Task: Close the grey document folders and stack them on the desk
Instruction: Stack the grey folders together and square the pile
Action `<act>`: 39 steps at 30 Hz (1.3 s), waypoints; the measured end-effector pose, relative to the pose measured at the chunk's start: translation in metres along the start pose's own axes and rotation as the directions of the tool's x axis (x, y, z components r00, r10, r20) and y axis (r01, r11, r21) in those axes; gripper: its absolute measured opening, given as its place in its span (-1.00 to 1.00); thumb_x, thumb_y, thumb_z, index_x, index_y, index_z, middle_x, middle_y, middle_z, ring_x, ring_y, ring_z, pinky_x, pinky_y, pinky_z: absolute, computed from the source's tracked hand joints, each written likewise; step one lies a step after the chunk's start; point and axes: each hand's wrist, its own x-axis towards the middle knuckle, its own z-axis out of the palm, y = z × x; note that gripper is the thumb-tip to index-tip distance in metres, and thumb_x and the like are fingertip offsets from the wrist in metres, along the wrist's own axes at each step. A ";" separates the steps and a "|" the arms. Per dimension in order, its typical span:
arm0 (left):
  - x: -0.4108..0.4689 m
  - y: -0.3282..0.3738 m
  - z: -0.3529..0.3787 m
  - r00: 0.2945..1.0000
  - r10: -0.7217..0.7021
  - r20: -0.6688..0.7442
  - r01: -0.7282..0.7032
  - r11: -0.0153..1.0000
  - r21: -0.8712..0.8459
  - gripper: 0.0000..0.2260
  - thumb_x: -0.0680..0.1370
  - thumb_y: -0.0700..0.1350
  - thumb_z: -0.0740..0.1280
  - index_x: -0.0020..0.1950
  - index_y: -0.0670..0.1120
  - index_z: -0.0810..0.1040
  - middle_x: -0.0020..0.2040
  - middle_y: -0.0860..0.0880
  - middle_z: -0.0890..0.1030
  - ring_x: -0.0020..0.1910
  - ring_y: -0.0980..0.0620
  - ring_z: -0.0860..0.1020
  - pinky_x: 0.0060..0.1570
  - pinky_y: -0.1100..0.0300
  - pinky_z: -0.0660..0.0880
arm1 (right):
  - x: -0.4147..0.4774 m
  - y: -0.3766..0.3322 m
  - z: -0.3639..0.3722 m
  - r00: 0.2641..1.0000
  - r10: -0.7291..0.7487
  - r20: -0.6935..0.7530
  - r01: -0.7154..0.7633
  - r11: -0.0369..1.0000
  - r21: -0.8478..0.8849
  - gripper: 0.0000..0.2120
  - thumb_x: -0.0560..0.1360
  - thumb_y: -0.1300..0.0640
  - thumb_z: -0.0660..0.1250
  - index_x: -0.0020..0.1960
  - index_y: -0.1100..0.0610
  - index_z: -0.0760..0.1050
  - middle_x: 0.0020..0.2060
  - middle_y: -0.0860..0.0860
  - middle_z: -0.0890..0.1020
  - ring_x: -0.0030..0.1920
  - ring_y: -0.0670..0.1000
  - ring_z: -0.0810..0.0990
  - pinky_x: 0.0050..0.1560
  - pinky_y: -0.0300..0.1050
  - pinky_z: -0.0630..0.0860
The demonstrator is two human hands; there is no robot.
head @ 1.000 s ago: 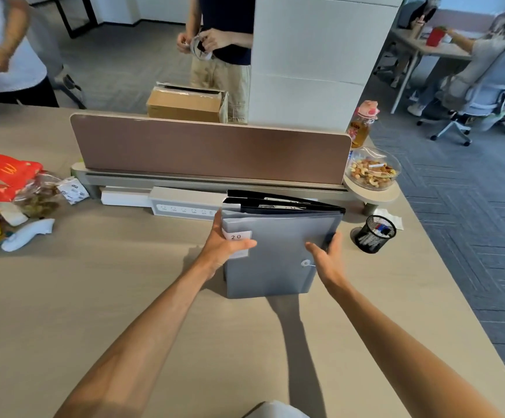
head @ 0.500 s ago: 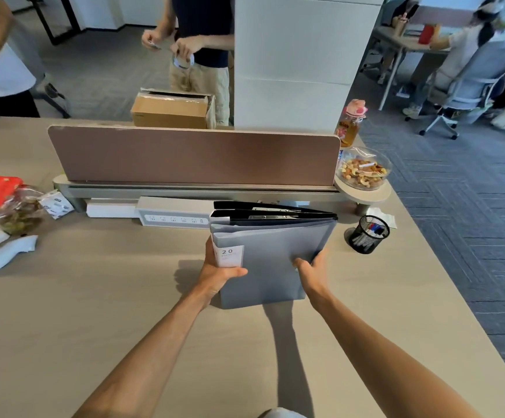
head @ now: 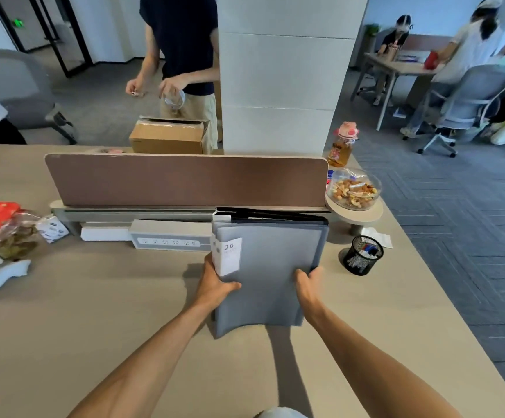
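A grey document folder with a white "20" label on its left edge is held closed over the desk, its near edge bowed upward. My left hand grips its left edge below the label. My right hand grips its right side. Behind it, dark folders lie stacked against the base of the brown divider; how many is hidden.
A black mesh pen cup stands right of the folder, a bowl of nuts behind it. A white power strip lies under the divider. Snack bags and a white device sit at far left. People stand beyond the desk.
Both hands have slid down the folder's sides toward me. The folder's near edge has bowed up and the view has shifted closer.
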 end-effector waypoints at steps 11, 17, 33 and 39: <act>0.012 0.026 0.097 0.958 -0.223 0.179 0.172 0.950 0.262 0.05 0.08 0.27 0.47 0.45 0.12 0.04 0.35 0.00 0.47 0.23 -0.12 0.52 0.25 -0.05 0.48 | 0.072 0.025 -0.090 0.966 0.255 -0.032 -0.256 0.946 -0.196 -0.86 0.32 0.14 0.20 -0.26 0.23 0.39 -0.42 0.13 0.44 -0.44 0.07 0.40 -0.47 -0.22 0.29; 0.020 0.003 0.134 0.967 -0.236 0.097 0.210 0.952 0.221 -0.08 0.21 0.36 0.34 0.47 0.28 -0.03 0.46 -0.04 0.35 0.35 -0.15 0.42 0.34 -0.15 0.38 | 0.111 0.052 -0.105 0.913 0.409 -0.011 -0.391 0.866 -0.312 -0.68 0.31 0.09 0.20 -0.03 0.27 0.46 -0.21 0.24 0.54 -0.27 0.14 0.49 -0.34 -0.18 0.34; 0.035 -0.014 0.199 0.960 -0.274 -0.063 0.279 0.900 0.334 -0.22 0.45 0.17 0.35 0.55 0.02 0.05 0.30 -0.27 0.41 0.27 -0.26 0.41 0.30 -0.04 0.37 | 0.143 0.079 -0.115 0.971 0.226 -0.074 -0.231 0.826 -0.514 -0.65 0.53 0.10 0.17 0.22 0.29 0.32 0.21 0.28 0.38 0.20 0.30 0.39 0.23 0.07 0.32; 0.021 -0.018 0.202 0.938 -0.346 -0.027 0.337 0.889 0.309 -0.19 0.38 0.24 0.29 0.54 0.16 -0.01 0.33 -0.23 0.36 0.29 -0.23 0.39 0.27 -0.03 0.34 | 0.140 0.088 -0.123 0.980 0.184 -0.079 -0.199 0.844 -0.499 -0.65 0.53 0.10 0.18 0.22 0.29 0.34 0.17 0.28 0.41 0.16 0.29 0.42 0.23 0.08 0.35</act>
